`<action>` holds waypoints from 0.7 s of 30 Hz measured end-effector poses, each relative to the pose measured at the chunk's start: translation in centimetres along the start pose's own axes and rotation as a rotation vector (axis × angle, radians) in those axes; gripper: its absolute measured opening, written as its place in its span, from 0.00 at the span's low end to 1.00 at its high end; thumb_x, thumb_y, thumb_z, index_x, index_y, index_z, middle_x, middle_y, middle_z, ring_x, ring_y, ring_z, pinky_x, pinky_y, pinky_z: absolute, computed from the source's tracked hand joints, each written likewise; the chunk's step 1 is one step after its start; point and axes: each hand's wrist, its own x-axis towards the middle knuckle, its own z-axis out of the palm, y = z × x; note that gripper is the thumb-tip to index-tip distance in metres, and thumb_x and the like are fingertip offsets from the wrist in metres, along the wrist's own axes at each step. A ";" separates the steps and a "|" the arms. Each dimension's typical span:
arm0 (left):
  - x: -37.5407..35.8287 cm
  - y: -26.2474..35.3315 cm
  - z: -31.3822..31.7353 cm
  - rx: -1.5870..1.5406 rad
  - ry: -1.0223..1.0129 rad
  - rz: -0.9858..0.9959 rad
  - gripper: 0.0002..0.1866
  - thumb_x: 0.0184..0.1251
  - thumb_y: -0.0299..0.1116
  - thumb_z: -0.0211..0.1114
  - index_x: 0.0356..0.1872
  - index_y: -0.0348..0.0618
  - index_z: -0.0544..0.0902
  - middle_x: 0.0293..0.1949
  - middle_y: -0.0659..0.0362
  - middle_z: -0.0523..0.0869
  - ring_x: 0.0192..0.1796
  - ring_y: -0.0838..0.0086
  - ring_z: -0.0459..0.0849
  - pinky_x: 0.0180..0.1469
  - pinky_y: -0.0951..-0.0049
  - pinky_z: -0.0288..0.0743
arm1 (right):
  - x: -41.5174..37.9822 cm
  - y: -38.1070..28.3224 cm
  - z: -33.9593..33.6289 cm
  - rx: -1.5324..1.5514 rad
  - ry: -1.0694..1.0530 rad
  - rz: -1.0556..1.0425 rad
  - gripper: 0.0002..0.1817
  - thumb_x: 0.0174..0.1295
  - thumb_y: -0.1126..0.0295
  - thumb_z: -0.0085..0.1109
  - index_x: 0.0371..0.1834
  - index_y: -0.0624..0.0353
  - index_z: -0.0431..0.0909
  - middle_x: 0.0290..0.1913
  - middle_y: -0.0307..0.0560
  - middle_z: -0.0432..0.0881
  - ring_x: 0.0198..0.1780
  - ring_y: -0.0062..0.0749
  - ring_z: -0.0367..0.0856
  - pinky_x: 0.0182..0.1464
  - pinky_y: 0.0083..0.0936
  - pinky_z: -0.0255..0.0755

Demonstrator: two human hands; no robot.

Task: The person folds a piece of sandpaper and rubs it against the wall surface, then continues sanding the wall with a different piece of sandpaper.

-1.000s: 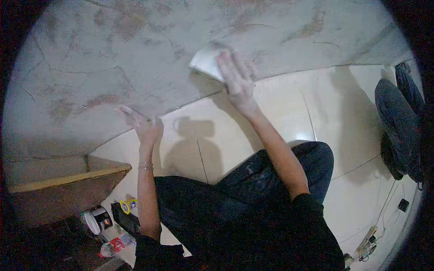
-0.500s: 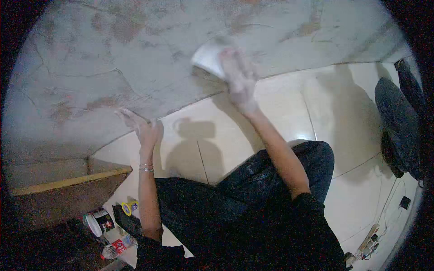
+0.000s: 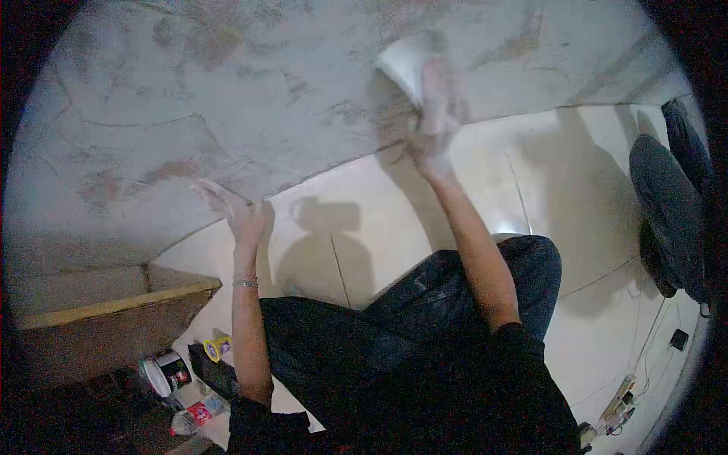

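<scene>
In the head view my right hand (image 3: 440,98), smeared by motion, is closed on a pale, slightly curved flat sheet (image 3: 406,62), against the lower part of a grey, patchy wall (image 3: 303,83). I cannot tell whether the sheet is sandpaper or a scraper blade. Lower on the left, my left hand (image 3: 239,214) has its fingers stretched toward the wall, the tips right at its surface. White dust shows on these fingers, and bracelets circle the wrist.
A brown ledge (image 3: 114,303) juts out at left. Below it are a paint tub (image 3: 167,373), a yellow container (image 3: 218,349) and a plastic bottle (image 3: 199,415). Another person's trousered leg (image 3: 671,189) is at far right, above a power strip (image 3: 618,406) on the tiled floor (image 3: 485,205).
My right hand has moved right and slightly up along the wall with the pale sheet. The left hand has stayed in nearly the same place.
</scene>
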 end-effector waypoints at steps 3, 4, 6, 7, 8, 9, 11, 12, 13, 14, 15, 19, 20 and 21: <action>-0.4 -3.2 1.6 0.031 -0.311 -0.179 0.51 0.59 0.45 0.64 0.71 0.27 0.41 0.67 0.29 0.57 0.71 0.37 0.54 0.72 0.48 0.49 | -2.4 -2.0 1.5 0.090 -0.151 -0.104 0.36 0.51 0.79 0.56 0.68 0.45 0.69 0.65 0.41 0.75 0.70 0.43 0.67 0.72 0.40 0.48; -0.6 -4.0 2.0 0.049 -0.398 -0.211 0.51 0.59 0.46 0.64 0.71 0.27 0.42 0.66 0.29 0.59 0.71 0.37 0.55 0.71 0.48 0.50 | -2.2 -1.6 1.3 0.037 -0.124 -0.168 0.34 0.53 0.77 0.56 0.68 0.45 0.69 0.65 0.38 0.76 0.70 0.42 0.67 0.72 0.39 0.47; -0.8 -5.2 2.5 0.043 -0.431 -0.224 0.50 0.60 0.48 0.64 0.71 0.27 0.46 0.65 0.28 0.63 0.70 0.37 0.58 0.71 0.48 0.52 | -1.0 -0.6 0.9 -0.066 -0.070 -0.294 0.29 0.59 0.74 0.57 0.67 0.44 0.70 0.64 0.33 0.77 0.69 0.40 0.67 0.71 0.37 0.46; -0.9 -5.7 2.7 0.031 -0.410 -0.211 0.50 0.60 0.49 0.64 0.71 0.27 0.47 0.64 0.28 0.65 0.69 0.36 0.59 0.70 0.48 0.53 | -0.4 0.3 0.3 -0.160 -0.043 -0.326 0.24 0.64 0.68 0.55 0.65 0.42 0.71 0.61 0.28 0.79 0.68 0.38 0.68 0.71 0.34 0.46; -1.3 -5.8 3.1 -0.023 -0.331 -0.203 0.50 0.59 0.47 0.64 0.71 0.27 0.45 0.65 0.28 0.61 0.70 0.37 0.56 0.71 0.48 0.51 | 0.0 0.5 -0.2 -0.125 -0.029 -0.270 0.24 0.64 0.67 0.56 0.65 0.43 0.71 0.61 0.28 0.79 0.68 0.38 0.68 0.70 0.35 0.47; -1.7 -6.0 3.5 -0.076 -0.253 -0.191 0.50 0.58 0.44 0.64 0.71 0.28 0.42 0.66 0.29 0.57 0.71 0.37 0.54 0.71 0.49 0.50 | 0.4 0.7 -0.5 -0.091 -0.016 -0.215 0.24 0.64 0.66 0.56 0.65 0.43 0.71 0.61 0.28 0.79 0.68 0.38 0.68 0.70 0.35 0.47; -1.7 -6.7 3.8 -0.065 -0.253 -0.148 0.56 0.55 0.35 0.65 0.72 0.30 0.30 0.71 0.30 0.42 0.74 0.39 0.44 0.74 0.50 0.42 | 0.7 0.9 -0.7 -0.056 0.006 -0.192 0.26 0.63 0.66 0.57 0.66 0.46 0.70 0.62 0.35 0.78 0.67 0.39 0.69 0.68 0.35 0.50; -1.6 -7.0 4.0 -0.054 -0.240 -0.123 0.58 0.54 0.32 0.65 0.72 0.31 0.26 0.73 0.31 0.37 0.76 0.40 0.41 0.75 0.51 0.39 | 0.5 0.5 -0.7 -0.029 -0.034 -0.181 0.26 0.62 0.67 0.57 0.66 0.46 0.71 0.63 0.38 0.77 0.67 0.39 0.69 0.67 0.35 0.51; -1.5 -6.6 3.8 -0.036 -0.203 -0.094 0.59 0.54 0.32 0.65 0.71 0.31 0.25 0.73 0.31 0.38 0.75 0.39 0.42 0.75 0.50 0.40 | 0.0 -0.5 -0.8 -0.001 -0.075 -0.169 0.26 0.62 0.67 0.57 0.66 0.46 0.71 0.64 0.41 0.76 0.66 0.40 0.70 0.67 0.36 0.52; -1.2 -5.5 3.4 -0.031 -0.132 -0.064 0.57 0.55 0.33 0.65 0.72 0.32 0.28 0.73 0.31 0.42 0.74 0.39 0.45 0.74 0.50 0.42 | -0.4 -1.3 -0.5 0.026 -0.117 -0.157 0.26 0.61 0.68 0.58 0.65 0.47 0.71 0.65 0.44 0.75 0.66 0.40 0.70 0.66 0.36 0.53; -0.9 -4.5 2.9 -0.025 -0.060 -0.034 0.55 0.56 0.33 0.64 0.72 0.33 0.30 0.72 0.31 0.46 0.73 0.38 0.48 0.73 0.50 0.44 | -0.6 -1.7 0.3 0.040 -0.083 -0.216 0.25 0.60 0.70 0.58 0.64 0.45 0.73 0.67 0.50 0.72 0.65 0.38 0.71 0.67 0.36 0.54; -0.9 -2.4 1.3 0.110 0.093 0.269 0.34 0.61 0.37 0.61 0.68 0.45 0.61 0.62 0.35 0.67 0.63 0.40 0.67 0.65 0.47 0.58 | -1.0 -3.4 0.5 0.023 -0.162 -0.229 0.26 0.56 0.74 0.59 0.60 0.45 0.77 0.67 0.49 0.72 0.64 0.38 0.72 0.67 0.37 0.54; -1.3 -2.9 1.4 0.109 0.032 0.270 0.28 0.62 0.38 0.60 0.64 0.48 0.67 0.59 0.37 0.70 0.60 0.42 0.69 0.63 0.47 0.60 | -1.0 -2.9 0.7 -0.005 -0.146 -0.234 0.27 0.54 0.75 0.59 0.61 0.46 0.77 0.66 0.49 0.72 0.65 0.38 0.72 0.68 0.37 0.53; -1.6 -3.3 1.4 0.107 -0.029 0.271 0.22 0.63 0.39 0.59 0.60 0.50 0.73 0.55 0.38 0.73 0.57 0.44 0.72 0.60 0.47 0.62 | -1.0 -2.3 0.7 -0.033 -0.128 -0.239 0.28 0.53 0.76 0.58 0.61 0.46 0.76 0.66 0.50 0.73 0.65 0.39 0.72 0.68 0.38 0.53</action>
